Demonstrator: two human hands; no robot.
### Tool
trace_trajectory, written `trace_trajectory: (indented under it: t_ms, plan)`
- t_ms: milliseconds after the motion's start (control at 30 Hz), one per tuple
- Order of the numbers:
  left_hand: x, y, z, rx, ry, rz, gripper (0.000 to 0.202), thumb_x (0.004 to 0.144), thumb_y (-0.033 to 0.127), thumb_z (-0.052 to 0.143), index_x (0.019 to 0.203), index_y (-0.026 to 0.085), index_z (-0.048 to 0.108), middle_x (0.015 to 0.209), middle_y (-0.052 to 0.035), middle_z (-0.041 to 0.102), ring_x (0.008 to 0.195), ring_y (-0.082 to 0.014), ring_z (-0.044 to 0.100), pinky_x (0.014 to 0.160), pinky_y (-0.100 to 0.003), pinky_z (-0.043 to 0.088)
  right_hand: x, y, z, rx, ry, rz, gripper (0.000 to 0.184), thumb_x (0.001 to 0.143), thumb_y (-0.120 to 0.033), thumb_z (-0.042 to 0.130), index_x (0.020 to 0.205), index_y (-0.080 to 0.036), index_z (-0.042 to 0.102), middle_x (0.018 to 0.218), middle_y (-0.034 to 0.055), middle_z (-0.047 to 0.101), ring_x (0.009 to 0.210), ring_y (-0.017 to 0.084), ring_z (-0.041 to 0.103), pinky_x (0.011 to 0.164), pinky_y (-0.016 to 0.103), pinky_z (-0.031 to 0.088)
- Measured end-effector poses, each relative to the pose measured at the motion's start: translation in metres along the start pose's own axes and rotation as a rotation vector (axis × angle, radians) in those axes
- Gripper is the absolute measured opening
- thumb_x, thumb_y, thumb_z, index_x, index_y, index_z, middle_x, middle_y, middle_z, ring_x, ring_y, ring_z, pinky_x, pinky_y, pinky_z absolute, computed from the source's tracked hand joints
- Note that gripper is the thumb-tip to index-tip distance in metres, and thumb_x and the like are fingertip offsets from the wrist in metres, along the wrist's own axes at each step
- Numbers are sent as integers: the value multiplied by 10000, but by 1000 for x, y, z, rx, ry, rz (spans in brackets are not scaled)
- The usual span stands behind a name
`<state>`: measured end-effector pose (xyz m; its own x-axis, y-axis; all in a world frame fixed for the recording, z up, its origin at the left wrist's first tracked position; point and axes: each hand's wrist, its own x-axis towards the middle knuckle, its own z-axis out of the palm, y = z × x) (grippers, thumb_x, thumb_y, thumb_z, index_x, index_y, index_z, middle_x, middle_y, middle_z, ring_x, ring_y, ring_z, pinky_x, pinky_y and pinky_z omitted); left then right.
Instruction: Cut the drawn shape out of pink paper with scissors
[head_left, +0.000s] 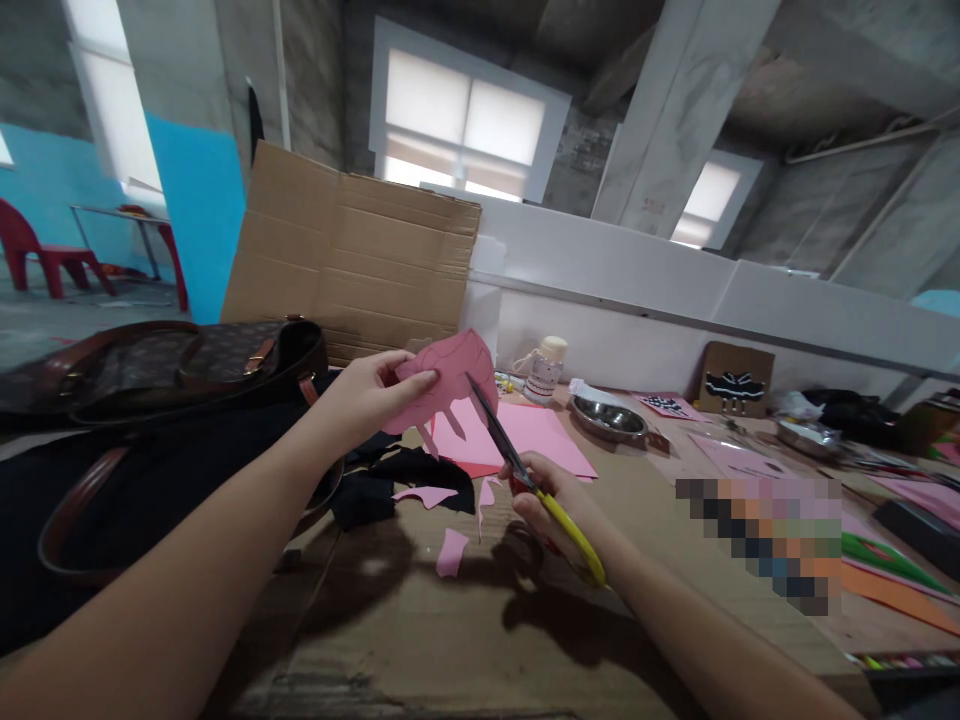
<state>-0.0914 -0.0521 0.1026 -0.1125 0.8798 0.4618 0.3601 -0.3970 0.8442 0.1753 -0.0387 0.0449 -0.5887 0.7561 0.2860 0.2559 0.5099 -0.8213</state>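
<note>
My left hand [382, 388] pinches a pink paper cutout [454, 372] between thumb and fingers, holding it up above the table. Pencil-like lines run across the cutout, and narrow strips hang from its lower edge. In my right hand [559, 495] is a pair of scissors [574, 540] with yellow on the handle. Their dark blades point up and left, and the tips meet the right part of the cutout. Pink paper scraps [452, 552] lie on the cardboard below, near black paper pieces [405, 480]. Behind them rests a pink paper sheet [540, 435].
A dark handbag [187, 370] with brown handles stands at the left, before an upright cardboard sheet [360, 260]. Towards the back are a bottle [547, 370] and a metal bowl [607, 420]. More coloured papers [900, 590] lie at the right, beside a blurred patch.
</note>
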Motion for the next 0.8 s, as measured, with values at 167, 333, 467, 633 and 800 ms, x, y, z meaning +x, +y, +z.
trace_trajectory:
  t_ms: [167,333,467,633,800]
  plan:
    - [0,2,-2,15,1,16,459,752,548,753,1027,183,702,903,-56,749,766,-201,670,616,-248,497,-1,2,0,5,-24,26,275,843,-433,623,947,-199,522,737,-40,410,600,109,344,542,241,310]
    - [-1,2,-3,-10,-40,66,448,751,523,773,1038,189,695,955,-52,759,816,-200,689,679,-253,519,0,3,-1,6,-40,10,370,838,-498,611,1003,-174,541,793,-21,426,609,106,343,543,245,308]
    - [-1,-1,-4,24,-52,46,472,761,579,743,990,166,723,908,-69,763,782,-218,693,639,-267,520,0,3,-2,-2,-37,9,373,841,-515,607,994,-182,534,775,-31,419,605,107,344,539,246,305]
    - [-2,-1,-5,1,-79,-19,507,777,630,702,992,173,747,878,-67,766,741,-217,688,598,-269,514,0,4,-2,20,-72,-1,385,847,-525,611,1005,-182,539,767,-35,412,608,105,351,538,240,308]
    - [-3,1,-4,91,-62,74,481,752,570,752,1023,173,727,902,-62,757,796,-227,683,617,-261,510,-1,3,-3,-1,-72,9,350,856,-487,607,1016,-182,547,761,-36,427,601,104,360,546,240,320]
